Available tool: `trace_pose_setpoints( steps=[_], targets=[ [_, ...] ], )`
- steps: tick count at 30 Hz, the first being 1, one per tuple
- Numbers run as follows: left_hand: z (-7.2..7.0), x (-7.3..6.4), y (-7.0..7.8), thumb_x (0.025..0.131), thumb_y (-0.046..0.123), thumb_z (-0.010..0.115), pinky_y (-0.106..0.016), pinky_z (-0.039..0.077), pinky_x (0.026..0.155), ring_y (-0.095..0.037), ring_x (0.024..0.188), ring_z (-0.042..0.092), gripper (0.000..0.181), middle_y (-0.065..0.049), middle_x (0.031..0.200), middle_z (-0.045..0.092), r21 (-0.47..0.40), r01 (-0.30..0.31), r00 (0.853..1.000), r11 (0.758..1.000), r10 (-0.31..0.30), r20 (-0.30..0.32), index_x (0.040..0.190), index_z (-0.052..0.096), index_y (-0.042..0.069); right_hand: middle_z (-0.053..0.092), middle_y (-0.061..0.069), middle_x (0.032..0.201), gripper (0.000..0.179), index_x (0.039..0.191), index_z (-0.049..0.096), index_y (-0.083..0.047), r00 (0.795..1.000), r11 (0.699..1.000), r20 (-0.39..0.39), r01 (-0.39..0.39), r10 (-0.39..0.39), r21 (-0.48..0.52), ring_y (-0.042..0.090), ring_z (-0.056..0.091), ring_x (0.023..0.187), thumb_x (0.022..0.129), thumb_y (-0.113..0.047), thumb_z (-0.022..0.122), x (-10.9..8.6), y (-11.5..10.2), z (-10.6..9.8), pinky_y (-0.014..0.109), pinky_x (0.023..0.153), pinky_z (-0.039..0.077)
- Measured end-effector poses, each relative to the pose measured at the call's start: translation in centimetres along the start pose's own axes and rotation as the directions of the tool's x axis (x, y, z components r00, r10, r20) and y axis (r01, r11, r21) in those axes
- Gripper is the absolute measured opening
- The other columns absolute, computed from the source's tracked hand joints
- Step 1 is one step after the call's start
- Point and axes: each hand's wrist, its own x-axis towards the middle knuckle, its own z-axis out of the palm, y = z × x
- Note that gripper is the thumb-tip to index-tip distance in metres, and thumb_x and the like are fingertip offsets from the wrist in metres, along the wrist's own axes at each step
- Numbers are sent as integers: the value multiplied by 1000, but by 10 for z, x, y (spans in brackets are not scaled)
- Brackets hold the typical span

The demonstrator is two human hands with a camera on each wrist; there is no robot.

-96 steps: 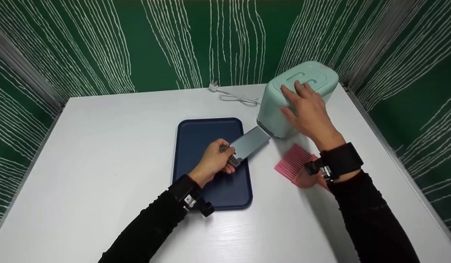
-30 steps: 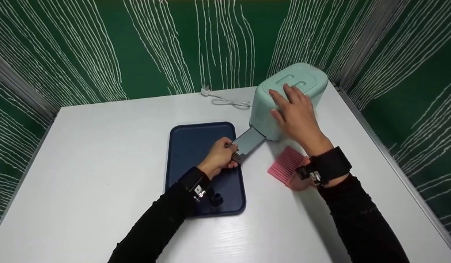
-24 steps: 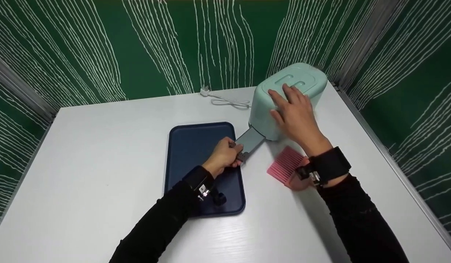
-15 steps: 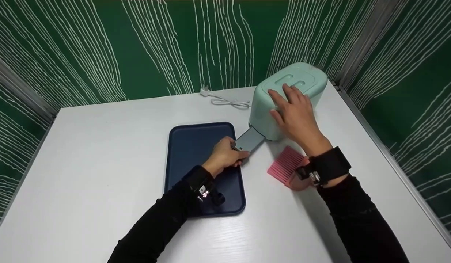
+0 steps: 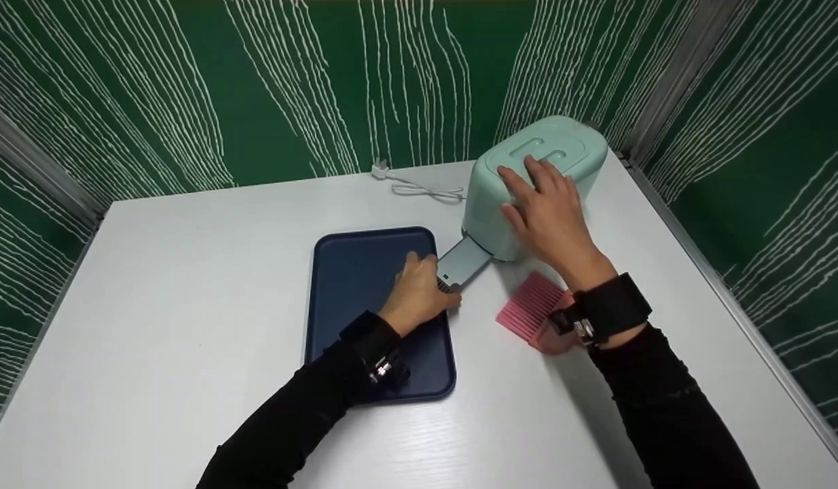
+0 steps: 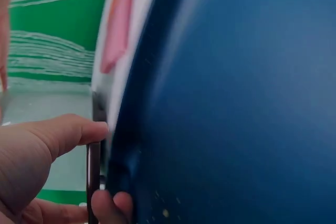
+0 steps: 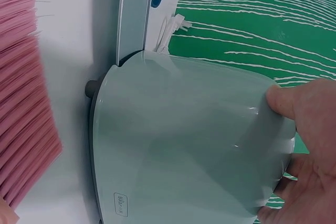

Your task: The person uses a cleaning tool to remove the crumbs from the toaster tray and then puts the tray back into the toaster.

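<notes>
My left hand [image 5: 415, 292] holds the outer end of a flat silver crumb tray [image 5: 465, 261], thumb at the near corner and fingers at the far side. The tray's other end disappears into the slot low on the side of a mint-green toaster [image 5: 490, 210]. Seen from the left wrist, the thumb [image 6: 84, 129] and fingertips [image 6: 111, 207] sit at the tray's dark end [image 6: 93, 169]. My right hand [image 5: 548, 217] rests on the toaster's lid with spread fingers; in the right wrist view its thumb touches the toaster's wall [image 7: 184, 135].
A dark blue serving tray [image 5: 375, 248] lies under the left hand. A pink brush [image 5: 534, 309] with a salmon handle lies below the right forearm, partly hidden by it. The toaster's white plug [image 5: 380, 170] and coiled cord [image 5: 429, 192] lie behind, near the green wall.
The crumb tray was outside the toaster at first; its far end has since entered the slot. Recently my left hand has turned and its thumb has shifted to the near corner. The right hand stays put.
</notes>
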Motion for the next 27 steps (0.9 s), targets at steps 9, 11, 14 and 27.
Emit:
trace_pose_setpoints(
  steps=[9, 11, 14, 27],
  targets=[
    [-8, -4, 13, 83, 30, 91, -44, 66, 84, -38, 98, 73, 58, -23, 134, 49, 27, -17, 1000, 999, 17, -6, 122, 67, -5, 33, 30, 170, 54, 162, 47, -14, 1000, 1000, 2, -13, 13, 8, 51, 28, 159, 110, -21, 61, 0, 2, 1, 75, 129, 18],
    [2, 5, 5, 83, 33, 91, -43, 65, 85, -37, 98, 72, 59, -23, 135, 47, 28, -32, 999, 999, 33, -12, 122, 67, -4, 32, 30, 171, 55, 163, 46, -15, 1000, 1000, 10, -21, 21, 10, 50, 27, 160, 110, -21, 61, 0, 2, 1, 74, 129, 17],
    [20, 23, -9, 83, 35, 90, -41, 64, 85, -36, 98, 71, 59, -22, 139, 44, 38, -47, 999, 998, 47, -19, 122, 66, -2, 31, 29, 172, 55, 163, 45, -15, 1000, 1000, 16, -25, 25, 9, 50, 26, 161, 111, -21, 60, 0, 2, 1, 73, 130, 16],
    [29, 49, -5, 85, 36, 90, -44, 65, 85, -33, 97, 71, 51, -23, 138, 46, 53, -90, 996, 994, 91, -2, 115, 67, 1, 32, 29, 171, 55, 163, 47, -15, 1000, 1000, 3, -15, 15, 1, 49, 26, 161, 110, -23, 61, 0, 2, 3, 74, 129, 17]
  ],
)
